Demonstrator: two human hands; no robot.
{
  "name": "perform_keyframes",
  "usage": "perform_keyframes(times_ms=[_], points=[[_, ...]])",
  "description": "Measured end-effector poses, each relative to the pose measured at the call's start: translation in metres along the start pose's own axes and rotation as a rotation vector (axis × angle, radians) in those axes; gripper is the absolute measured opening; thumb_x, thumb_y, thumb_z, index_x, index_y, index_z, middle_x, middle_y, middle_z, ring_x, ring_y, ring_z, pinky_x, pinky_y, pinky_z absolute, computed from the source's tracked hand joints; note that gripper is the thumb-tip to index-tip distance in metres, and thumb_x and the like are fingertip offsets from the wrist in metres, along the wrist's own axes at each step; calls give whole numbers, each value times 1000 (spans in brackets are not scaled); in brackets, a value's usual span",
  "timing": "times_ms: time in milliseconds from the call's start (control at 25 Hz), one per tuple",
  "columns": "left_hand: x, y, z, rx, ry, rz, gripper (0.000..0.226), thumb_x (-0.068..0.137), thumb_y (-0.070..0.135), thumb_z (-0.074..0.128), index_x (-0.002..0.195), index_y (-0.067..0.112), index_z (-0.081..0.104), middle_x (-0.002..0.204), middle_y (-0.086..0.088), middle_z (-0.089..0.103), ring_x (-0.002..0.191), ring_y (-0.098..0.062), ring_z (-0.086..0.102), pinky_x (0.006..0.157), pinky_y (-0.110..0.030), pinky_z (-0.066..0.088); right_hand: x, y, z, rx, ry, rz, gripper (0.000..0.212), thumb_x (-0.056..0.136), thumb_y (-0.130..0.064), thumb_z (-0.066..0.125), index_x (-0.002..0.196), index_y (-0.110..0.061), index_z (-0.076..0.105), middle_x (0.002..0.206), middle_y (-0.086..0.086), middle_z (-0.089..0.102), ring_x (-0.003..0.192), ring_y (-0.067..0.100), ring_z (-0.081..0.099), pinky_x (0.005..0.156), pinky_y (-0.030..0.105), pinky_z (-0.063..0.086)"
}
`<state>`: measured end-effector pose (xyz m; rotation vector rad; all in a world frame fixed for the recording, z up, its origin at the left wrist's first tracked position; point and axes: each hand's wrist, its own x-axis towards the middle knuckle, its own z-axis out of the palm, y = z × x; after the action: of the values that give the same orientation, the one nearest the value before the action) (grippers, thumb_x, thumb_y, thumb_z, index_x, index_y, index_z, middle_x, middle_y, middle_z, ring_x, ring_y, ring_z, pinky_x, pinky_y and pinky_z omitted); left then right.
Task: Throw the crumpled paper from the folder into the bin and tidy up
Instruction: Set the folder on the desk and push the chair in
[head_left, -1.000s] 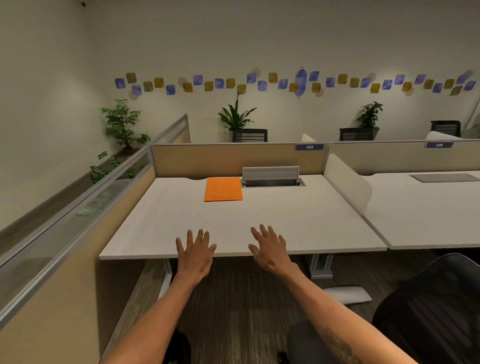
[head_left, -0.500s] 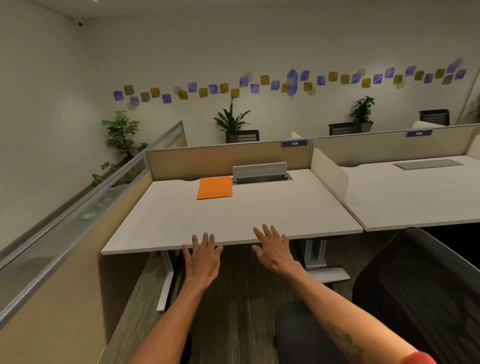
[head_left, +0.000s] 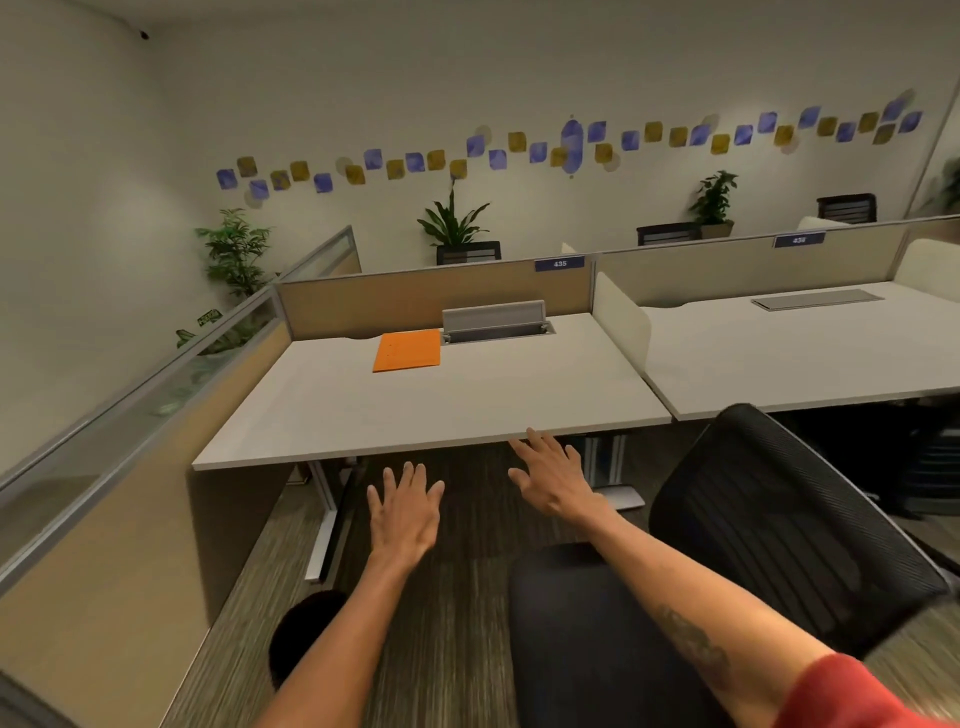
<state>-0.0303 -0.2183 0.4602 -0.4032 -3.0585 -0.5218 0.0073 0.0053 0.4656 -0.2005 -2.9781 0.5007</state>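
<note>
Orange folder (head_left: 407, 351) farther, hands (head_left: 405, 512) (head_left: 553, 480) back from desk (head_left: 467, 405)

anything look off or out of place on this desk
Only the grey cable flap at the back of the desk stands raised, while the cover on the next desk lies flat. The orange folder lies closed just left of the flap; no mess or spill shows.

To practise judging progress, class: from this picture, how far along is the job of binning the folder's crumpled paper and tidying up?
Done: nothing visible. The orange folder lies closed at the back of the desk; no crumpled paper or bin is in view. In hand: nothing; the left hand and right hand hover open, empty, near the desk's front edge. Left: open the folder, bin the paper, tidy.
</note>
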Motion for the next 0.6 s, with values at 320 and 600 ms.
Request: perform_keyframes(times_ms=[320, 600], points=[[-87, 75, 34, -98, -19, -63, 59, 105, 48, 27, 154, 16, 30, 163, -6, 25, 152, -32, 13, 122, -53, 11, -97, 74, -38, -68, -73, -24, 60, 103, -42, 40, 157, -26, 20, 166, 6, 12, 153, 28, 5, 122, 54, 10], [-127, 164, 92, -153, -94, -13, 60, 105, 48, 28, 154, 14, 32, 163, -7, 25, 152, -32, 15, 122, -54, 12, -149, 169, -72, -114, -110, 50, 58, 103, -39, 41, 157, -25, 24, 165, 7, 19, 153, 28, 11, 122, 53, 14]])
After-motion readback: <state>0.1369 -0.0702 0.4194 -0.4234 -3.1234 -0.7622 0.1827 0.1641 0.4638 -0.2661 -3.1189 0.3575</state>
